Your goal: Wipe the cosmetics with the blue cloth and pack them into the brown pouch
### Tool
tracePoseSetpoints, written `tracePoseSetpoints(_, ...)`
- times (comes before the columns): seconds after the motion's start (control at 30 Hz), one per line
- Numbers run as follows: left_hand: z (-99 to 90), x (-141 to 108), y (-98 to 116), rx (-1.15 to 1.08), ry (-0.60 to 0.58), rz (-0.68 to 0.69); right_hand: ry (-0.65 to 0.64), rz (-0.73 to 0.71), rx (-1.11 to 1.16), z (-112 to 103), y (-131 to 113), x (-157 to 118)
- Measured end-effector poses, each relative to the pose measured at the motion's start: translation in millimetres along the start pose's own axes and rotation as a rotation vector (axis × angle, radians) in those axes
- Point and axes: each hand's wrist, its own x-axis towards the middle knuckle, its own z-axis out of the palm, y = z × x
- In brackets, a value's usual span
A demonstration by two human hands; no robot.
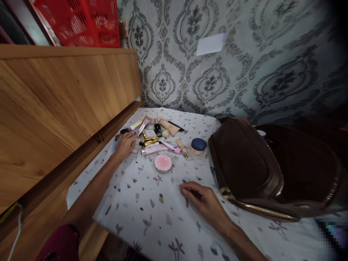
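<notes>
My left hand (127, 144) rests at the left edge of a pile of cosmetics; its fingers are bent over small items there, and what it may hold is hidden. My right hand (199, 197) lies on the printed tablecloth (152, 224), thumb and forefinger brought near each other; nothing clear shows between them. Between the hands is a round pink compact (163, 163). Behind it lie a pink tube (154, 148), a glittery square case (150, 134), a dark bottle (157, 127) and a beige tube (170, 125). A blue-lidded jar (198, 145) stands to their right.
An open dark brown bag (247, 163) with gold zips takes up the right side. A wooden cabinet (67, 87) borders the table at the left, with a red plastic basket (84, 23) on top. Patterned wallpaper (209, 83) rises behind.
</notes>
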Motion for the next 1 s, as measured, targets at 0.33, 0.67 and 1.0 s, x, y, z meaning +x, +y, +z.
tracePoseSetpoints(0.33,-25.0,9,-49,0.212,0.124,-0.357,-0.011,-0.005,-0.025,1,4,0)
tracePoseSetpoints(0.67,-19.9,47,-47,0.072,-0.039,-0.434,-0.032,-0.037,-0.043,-1,1,0)
tracePoseSetpoints(1.0,-42.5,6,22,-0.447,0.122,-0.153,-0.001,-0.038,-0.025,0,0,-2)
